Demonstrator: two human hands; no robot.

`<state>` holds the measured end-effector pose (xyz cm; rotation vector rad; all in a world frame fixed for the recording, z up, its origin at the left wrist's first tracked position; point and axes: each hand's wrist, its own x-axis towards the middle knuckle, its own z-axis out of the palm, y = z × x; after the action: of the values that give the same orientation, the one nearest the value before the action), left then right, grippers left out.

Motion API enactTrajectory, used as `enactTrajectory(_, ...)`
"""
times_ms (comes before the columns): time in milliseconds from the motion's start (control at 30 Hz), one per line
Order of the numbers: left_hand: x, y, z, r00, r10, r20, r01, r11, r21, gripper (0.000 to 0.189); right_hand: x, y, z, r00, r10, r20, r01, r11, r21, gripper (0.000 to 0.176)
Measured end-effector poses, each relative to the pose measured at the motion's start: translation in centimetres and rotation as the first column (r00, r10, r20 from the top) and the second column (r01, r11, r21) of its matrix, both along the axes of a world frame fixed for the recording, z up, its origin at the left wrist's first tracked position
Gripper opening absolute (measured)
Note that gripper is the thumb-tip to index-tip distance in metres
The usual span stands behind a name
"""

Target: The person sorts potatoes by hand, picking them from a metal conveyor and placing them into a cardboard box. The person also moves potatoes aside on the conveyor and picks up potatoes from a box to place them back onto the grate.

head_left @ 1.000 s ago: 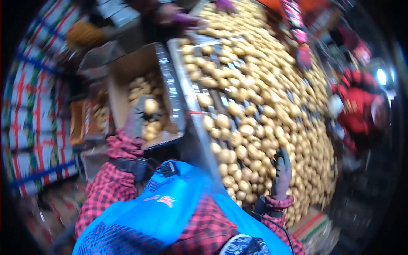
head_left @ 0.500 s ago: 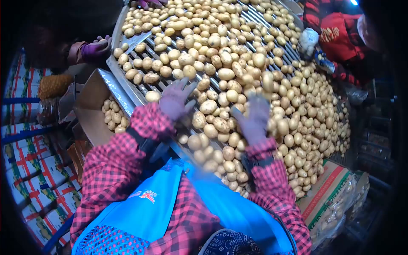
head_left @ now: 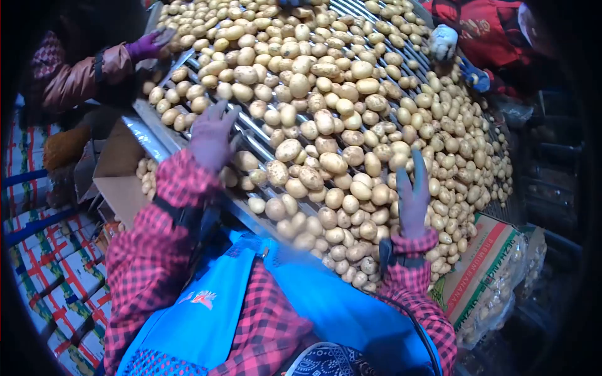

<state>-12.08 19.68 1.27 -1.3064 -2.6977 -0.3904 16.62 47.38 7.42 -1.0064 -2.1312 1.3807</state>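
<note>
Potatoes (head_left: 332, 163) lie heaped over a metal roller table (head_left: 255, 131). At the near left part of the rollers is my left hand (head_left: 214, 135), in a purple-grey glove, fingers spread, with potatoes just beyond and beside it and nothing visibly held. My right hand (head_left: 414, 195), gloved too, rests over the right side of the heap with its fingers stretched out and apart, and holds nothing. Both sleeves are pink and black checked.
A cardboard box (head_left: 119, 163) with potatoes stands at the left, beside the table's metal edge (head_left: 241, 216). A co-worker's purple-gloved hand (head_left: 149, 45) is at upper left. Another person (head_left: 483, 37) in red stands at upper right. A printed carton (head_left: 480, 269) sits lower right.
My left hand has moved left over the rollers. My right hand has shifted right and slightly down. The co-worker's purple-gloved hand at upper left has moved up towards the potatoes.
</note>
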Motion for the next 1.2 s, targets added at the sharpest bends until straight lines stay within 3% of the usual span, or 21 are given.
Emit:
enactTrajectory(33,1.7,0.6,0.1,0.988,-0.05,0.148,0.043,0.998,0.051,0.055,3.1,0.1,-0.7,0.989,-0.085,0.124,0.057,0.976,0.209,0.059)
enactTrajectory(67,3.5,1.5,0.9,0.951,-0.252,0.178,0.227,0.963,0.145,0.054,7.0,0.9,-2.5,0.943,-0.143,0.3,-0.006,0.895,0.446,0.062)
enactTrajectory(133,7.9,3.7,1.1,0.855,-0.425,0.297,0.413,0.904,0.107,0.072,9.0,-1.7,-3.8,0.894,-0.257,0.367,0.071,0.89,0.451,0.067)
enactTrajectory(200,9.9,5.5,-1.0,0.875,-0.407,0.264,0.443,0.892,-0.093,0.084,9.1,-5.6,-5.0,0.7,-0.193,0.688,-0.453,0.625,0.636,0.081)
enactTrajectory(233,9.2,5.4,-1.6,0.873,-0.335,0.355,0.403,0.904,-0.14,0.095,8.1,-7.1,-4.6,0.689,-0.017,0.725,-0.458,0.764,0.454,0.087)
enactTrajectory(267,8.3,4.9,-1.7,0.877,-0.344,0.337,0.399,0.91,-0.11,0.098,6.9,-8.6,-4.1,0.681,0.168,0.713,-0.462,0.853,0.24,0.093)
enactTrajectory(333,6.2,2.7,-2.4,0.922,-0.329,0.204,0.358,0.925,-0.13,0.097,4.2,-11.7,-3.2,0.718,0.13,0.684,-0.523,0.75,0.406,0.095)
enactTrajectory(367,4.1,1.4,-3.6,0.954,-0.264,0.142,0.287,0.94,-0.182,0.095,3.3,-12.2,-3.8,0.812,0.15,0.564,-0.465,0.749,0.471,0.091)
enactTrajectory(467,-3.5,-2.9,-3.6,0.999,0.014,0.035,-0.005,0.967,-0.254,0.085,0.7,-12.5,-2.9,0.793,0.297,0.532,-0.549,0.726,0.414,0.088)
enactTrajectory(533,-7.3,-4.8,0.4,0.973,0.211,-0.09,-0.229,0.9,-0.37,0.079,0.4,-11.7,-2.6,0.74,0.42,0.526,-0.64,0.682,0.356,0.08)
enactTrajectory(567,-9.3,-6.4,0.2,0.957,0.277,-0.089,-0.291,0.893,-0.344,0.075,0.4,-11.1,-2.4,0.757,0.478,0.446,-0.633,0.706,0.318,0.077)
enactTrajectory(600,-9.4,-7.1,0.7,0.939,0.224,-0.26,-0.292,0.919,-0.265,0.07,0.7,-10.4,-2.4,0.767,0.525,0.368,-0.63,0.725,0.278,0.073)
enactTrajectory(667,-7.1,-6.6,2.5,0.981,0.135,-0.14,-0.148,0.986,-0.083,0.058,2.0,-9.2,-2.6,0.804,0.5,0.322,-0.587,0.756,0.289,0.066)
enactTrajectory(700,-5.5,-6.3,1.2,0.981,0.062,-0.186,-0.055,0.997,0.046,0.05,2.4,-8.7,-2.1,0.856,0.424,0.295,-0.502,0.817,0.285,0.065)
enactTrajectory(733,-3.5,-5.3,1.9,0.999,0.0,-0.046,0.005,0.993,0.118,0.047,2.7,-8.1,-1.5,0.902,0.341,0.264,-0.41,0.867,0.282,0.063)
enactTrajectory(833,-0.1,-4.8,0.3,0.995,-0.02,-0.099,0.03,0.995,0.1,0.037,3.6,-6.6,0.9,0.927,0.229,0.298,-0.312,0.91,0.273,0.059)
enactTrajectory(900,1.2,-5.2,0.2,0.98,0.11,0.167,-0.149,0.957,0.248,0.026,4.5,-5.5,0.5,0.952,0.177,0.248,-0.238,0.941,0.241,0.058)
enactTrajectory(933,2.1,-5.6,0.3,0.978,0.114,0.172,-0.155,0.956,0.249,0.026,4.9,-5.1,0.1,0.972,0.122,0.202,-0.162,0.966,0.2,0.057)
enactTrajectory(1000,3.7,-6.3,0.9,0.843,0.153,0.516,-0.376,0.853,0.361,0.021,3.9,-4.7,-0.1,0.971,0.121,0.206,-0.169,0.958,0.233,0.056)
enactTrajectory(1133,8.0,-4.2,2.5,0.855,-0.019,0.518,-0.187,0.921,0.342,0.019,-3.1,-7.9,-0.1,0.88,0.432,0.198,-0.472,0.841,0.264,0.062)
enactTrajectory(1200,9.3,-2.9,1.9,0.862,-0.134,0.489,-0.031,0.949,0.315,0.025,-7.1,-10.1,-2.5,0.834,0.488,0.257,-0.54,0.624,0.565,0.064)
